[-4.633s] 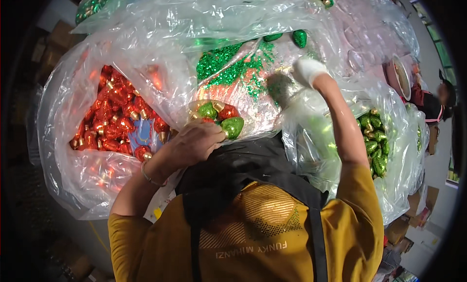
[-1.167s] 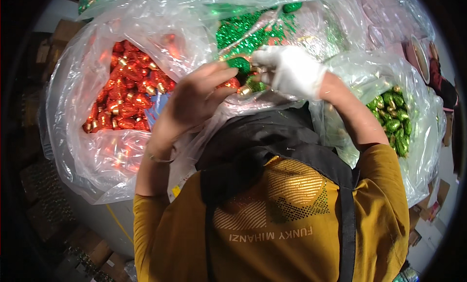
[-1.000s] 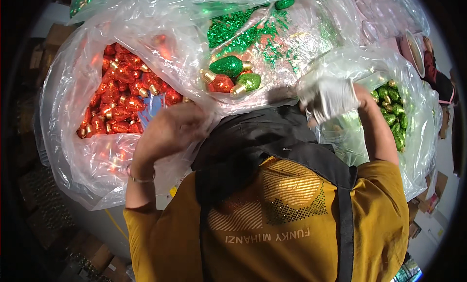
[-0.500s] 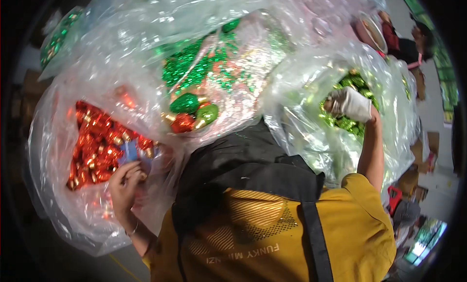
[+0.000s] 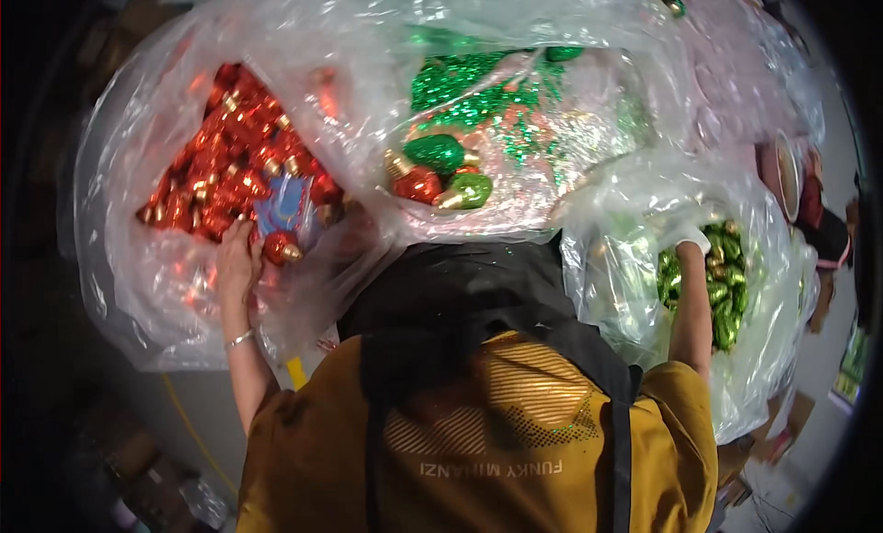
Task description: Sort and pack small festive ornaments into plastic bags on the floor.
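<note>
- Hands first: left hand (image 5: 237,264) at about 9 o'clock, fingers loosely curled, touching a red ornament (image 5: 279,248) at the edge of the red pile (image 5: 230,170) in its clear bag (image 5: 138,257).
- Right hand (image 5: 688,248), white-gloved, at 3 o'clock, sunk into the green ornaments (image 5: 722,285); honestly can't tell if that grip is clenched or loose.
- Bag film blurs both piles, no real count there.
- Three loose ornaments (image 5: 437,172) at 12 o'clock: two green, one red.
</note>
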{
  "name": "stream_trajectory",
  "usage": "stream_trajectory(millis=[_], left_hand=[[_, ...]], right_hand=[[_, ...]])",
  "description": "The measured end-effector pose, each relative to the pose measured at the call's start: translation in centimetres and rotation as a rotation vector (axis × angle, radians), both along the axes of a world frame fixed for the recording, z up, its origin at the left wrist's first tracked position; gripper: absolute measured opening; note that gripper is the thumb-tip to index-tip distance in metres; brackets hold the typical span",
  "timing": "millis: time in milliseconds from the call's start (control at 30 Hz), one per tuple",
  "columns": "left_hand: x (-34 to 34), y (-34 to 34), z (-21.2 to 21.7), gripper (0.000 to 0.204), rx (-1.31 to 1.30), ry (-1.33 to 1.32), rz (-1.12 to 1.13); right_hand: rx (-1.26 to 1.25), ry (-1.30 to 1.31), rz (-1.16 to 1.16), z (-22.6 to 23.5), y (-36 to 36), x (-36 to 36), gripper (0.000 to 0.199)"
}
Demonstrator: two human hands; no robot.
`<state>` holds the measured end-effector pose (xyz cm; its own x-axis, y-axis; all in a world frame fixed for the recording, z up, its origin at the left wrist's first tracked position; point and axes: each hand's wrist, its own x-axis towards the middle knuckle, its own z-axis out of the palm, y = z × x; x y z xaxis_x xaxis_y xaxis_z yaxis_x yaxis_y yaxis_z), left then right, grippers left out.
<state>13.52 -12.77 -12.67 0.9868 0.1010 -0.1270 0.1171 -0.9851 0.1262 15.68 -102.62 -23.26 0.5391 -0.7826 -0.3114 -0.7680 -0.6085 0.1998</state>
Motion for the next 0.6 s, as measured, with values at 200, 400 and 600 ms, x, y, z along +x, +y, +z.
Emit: stream_trajectory(millis=[200,400,600], left_hand=[[-4.8,3.2,-0.3,0.038,0.021,-0.130,0.107],[-1.3,2.6,-1.2,0.035,0.158,-0.072,0.136],[-3.2,2.6,-0.5,0.033,-0.129,-0.255,-0.024]], right_hand=[[-0.206,0.453,0.639,11.7,15.6,3.7,0.065],[0.023,0.271,0.356,7.9,13.3,1.5,0.051],[0.082,0.322,0.647,9.4,9.6,3.5,0.044]])
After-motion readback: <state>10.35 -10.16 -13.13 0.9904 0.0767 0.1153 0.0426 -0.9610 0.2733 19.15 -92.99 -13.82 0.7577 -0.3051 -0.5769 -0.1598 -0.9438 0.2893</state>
